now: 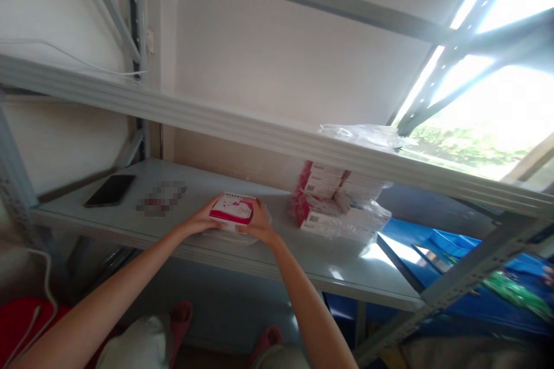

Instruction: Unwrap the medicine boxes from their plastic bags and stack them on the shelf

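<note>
A small white and magenta box (232,209) lies on the grey shelf near its front edge, with clear plastic wrap (242,237) showing around its lower side. My left hand (203,217) grips the box's left side, fingers along its edge. On the opposite side, my right hand (258,222) is closed round the right edge, its thumb near the front. Printing on the lid is too blurred to read. The underside of the box is hidden.
To the right, several similar boxes (320,199) are stacked in clear plastic. A black phone (111,190) and a blurred-out item (161,198) lie to the left. Above runs a shelf beam (242,121) with a plastic bag (363,134) on it. Blue bins (450,242) stand at right.
</note>
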Demonstrator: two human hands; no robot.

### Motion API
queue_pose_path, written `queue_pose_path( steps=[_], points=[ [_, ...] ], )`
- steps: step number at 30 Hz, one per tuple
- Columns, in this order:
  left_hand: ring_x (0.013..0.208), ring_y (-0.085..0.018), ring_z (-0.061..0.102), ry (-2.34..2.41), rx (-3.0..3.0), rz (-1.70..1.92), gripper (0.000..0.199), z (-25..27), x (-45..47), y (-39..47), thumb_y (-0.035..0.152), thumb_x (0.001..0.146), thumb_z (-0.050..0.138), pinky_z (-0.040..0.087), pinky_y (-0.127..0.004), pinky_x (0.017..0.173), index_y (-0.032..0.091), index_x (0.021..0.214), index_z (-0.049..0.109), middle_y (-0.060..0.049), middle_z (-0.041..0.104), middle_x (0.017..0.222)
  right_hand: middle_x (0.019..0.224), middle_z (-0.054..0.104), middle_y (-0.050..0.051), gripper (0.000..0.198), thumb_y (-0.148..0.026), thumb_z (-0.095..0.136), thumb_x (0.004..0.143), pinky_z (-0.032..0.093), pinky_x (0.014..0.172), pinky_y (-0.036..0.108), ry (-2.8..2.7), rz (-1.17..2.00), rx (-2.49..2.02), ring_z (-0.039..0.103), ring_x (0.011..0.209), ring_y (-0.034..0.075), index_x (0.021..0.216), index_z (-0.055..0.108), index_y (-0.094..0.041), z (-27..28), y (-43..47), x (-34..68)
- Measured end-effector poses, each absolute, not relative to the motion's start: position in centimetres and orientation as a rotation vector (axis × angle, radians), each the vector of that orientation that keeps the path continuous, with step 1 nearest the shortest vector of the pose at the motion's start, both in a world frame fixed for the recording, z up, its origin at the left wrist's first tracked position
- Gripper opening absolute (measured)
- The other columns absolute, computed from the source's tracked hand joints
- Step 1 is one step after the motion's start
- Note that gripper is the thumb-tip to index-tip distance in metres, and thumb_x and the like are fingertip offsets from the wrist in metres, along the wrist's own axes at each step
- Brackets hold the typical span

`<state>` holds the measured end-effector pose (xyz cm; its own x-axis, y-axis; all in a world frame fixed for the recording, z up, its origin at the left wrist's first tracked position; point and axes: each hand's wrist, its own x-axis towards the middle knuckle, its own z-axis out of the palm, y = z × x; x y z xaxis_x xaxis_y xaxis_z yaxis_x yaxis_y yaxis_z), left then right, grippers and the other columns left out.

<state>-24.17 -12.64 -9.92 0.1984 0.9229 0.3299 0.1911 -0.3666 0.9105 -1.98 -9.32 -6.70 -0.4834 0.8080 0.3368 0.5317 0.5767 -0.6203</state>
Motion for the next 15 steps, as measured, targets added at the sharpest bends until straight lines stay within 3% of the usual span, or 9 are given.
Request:
queue_pose_path(
  steps=[3,8,15],
  points=[
    [0.13,-0.032,0.04,1.108,1.734,1.313,0.114,-7.9,-23.4,-13.5,0.051,0.054,0.08,0.035,-0.046,0.106,0.02,0.146,0.022,-0.018,0.04,0.143,0.128,0.046,0.007,0.085,-0.022,0.082,0.045,0.033,0.104,0.041,-2.101,0.666,-0.964,0.041,0.123,0.026,0.122,0.046,-0.026,-4.8,-10.2,-1.2],
    [0.121,-0.03,0.051,0.992,1.645,1.389,0.104,-4.4,-21.8,-14.6,0.049,0.059,0.077,0.041,-0.046,0.1,0.022,0.145,0.025,-0.016,0.046,0.139,0.117,0.057,0.006,0.077,-0.028,0.082,0.048,0.042,0.095,0.033,-1.83,1.073,-0.779,0.054,0.109,0.023,0.116,0.047,-0.025,-2.2,-10.9,0.1],
    [0.122,-0.03,0.05,1.009,1.528,1.375,0.107,-4.0,-21.6,-16.1,0.04,0.058,0.08,0.04,-0.046,0.102,0.023,0.146,0.021,-0.014,0.047,0.139,0.109,0.06,0.004,0.073,-0.027,0.083,0.046,0.045,0.09,0.034,-1.625,1.288,-0.634,0.056,0.104,0.023,0.111,0.049,-0.025,-1.6,-12.3,-0.2]
  ],
)
